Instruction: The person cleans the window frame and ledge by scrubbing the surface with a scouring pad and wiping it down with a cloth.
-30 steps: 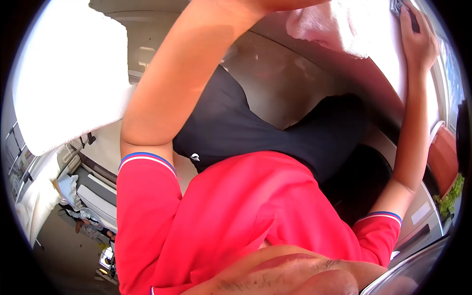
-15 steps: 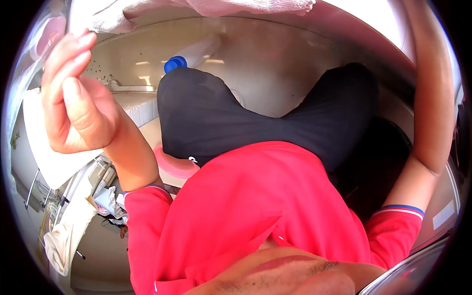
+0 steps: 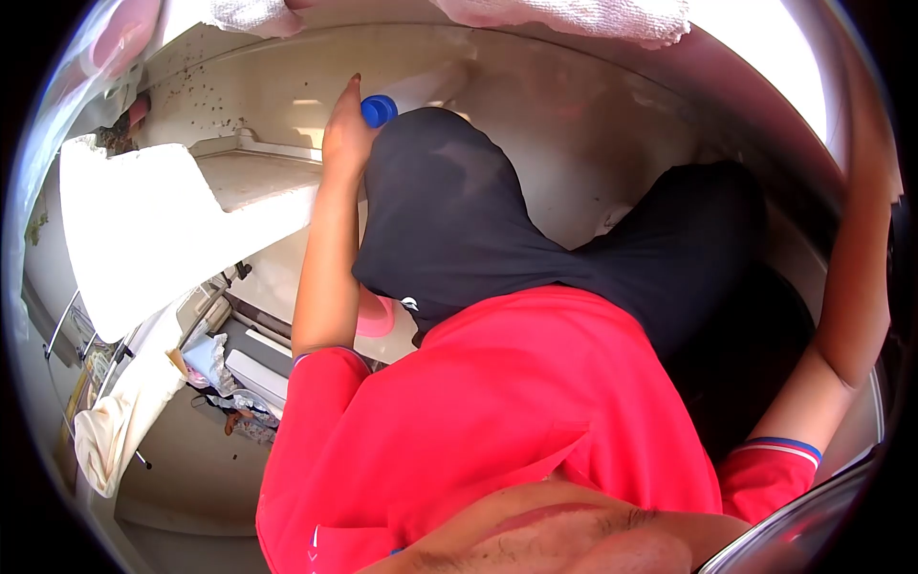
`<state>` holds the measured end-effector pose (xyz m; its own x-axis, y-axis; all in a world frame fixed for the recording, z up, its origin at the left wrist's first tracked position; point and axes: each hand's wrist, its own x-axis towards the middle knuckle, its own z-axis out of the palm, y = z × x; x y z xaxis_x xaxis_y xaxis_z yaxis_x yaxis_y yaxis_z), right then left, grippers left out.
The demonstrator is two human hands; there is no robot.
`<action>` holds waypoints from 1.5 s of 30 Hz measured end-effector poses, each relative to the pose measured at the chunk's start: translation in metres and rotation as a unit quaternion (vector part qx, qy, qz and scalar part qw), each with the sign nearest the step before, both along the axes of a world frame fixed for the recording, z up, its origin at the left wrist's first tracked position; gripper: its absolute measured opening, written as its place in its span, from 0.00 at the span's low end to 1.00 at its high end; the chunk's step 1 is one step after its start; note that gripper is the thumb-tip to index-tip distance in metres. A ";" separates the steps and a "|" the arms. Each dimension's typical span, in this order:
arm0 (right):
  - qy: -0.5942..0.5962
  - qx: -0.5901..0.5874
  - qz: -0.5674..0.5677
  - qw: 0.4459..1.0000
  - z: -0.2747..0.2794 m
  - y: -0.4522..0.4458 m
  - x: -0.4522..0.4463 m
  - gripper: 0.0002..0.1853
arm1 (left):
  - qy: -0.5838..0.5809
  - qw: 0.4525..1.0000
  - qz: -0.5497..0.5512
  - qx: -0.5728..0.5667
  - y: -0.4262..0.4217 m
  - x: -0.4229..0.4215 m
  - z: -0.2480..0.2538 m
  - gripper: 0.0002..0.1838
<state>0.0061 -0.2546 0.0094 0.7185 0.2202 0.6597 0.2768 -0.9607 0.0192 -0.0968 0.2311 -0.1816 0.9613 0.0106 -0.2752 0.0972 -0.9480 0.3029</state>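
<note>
My left hand (image 3: 346, 134) is beside the blue cap (image 3: 380, 111) of a pale translucent bottle (image 3: 426, 88), just beyond my left knee. One digit points upward, apart from the cap, while the other fingers are mostly hidden; no firm hold on the bottle shows. My right forearm (image 3: 861, 258) reaches up along the right edge, and the hand at its end is out of the frame. Part of a pink-white cloth (image 3: 583, 17) hangs over the edge at the top, with another piece (image 3: 253, 15) to its left.
A bright white cloth (image 3: 134, 239) hangs at the left, above a metal rack and a cream cloth (image 3: 120, 430). Part of a pink object (image 3: 376, 318) shows beside my left thigh. A beige panel (image 3: 564, 115) curves beyond my knees, and a dark seat (image 3: 736, 364) is under me.
My left hand has swung from the raised left side over to the blue-capped bottle. My right hand, on something grey one second ago, has left the frame. The whole view has shifted.
</note>
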 end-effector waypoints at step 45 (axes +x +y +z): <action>-0.025 0.051 0.042 0.997 -0.002 0.022 -0.053 0.12 | -0.248 0.848 0.465 -0.057 0.084 0.070 -0.036 0.42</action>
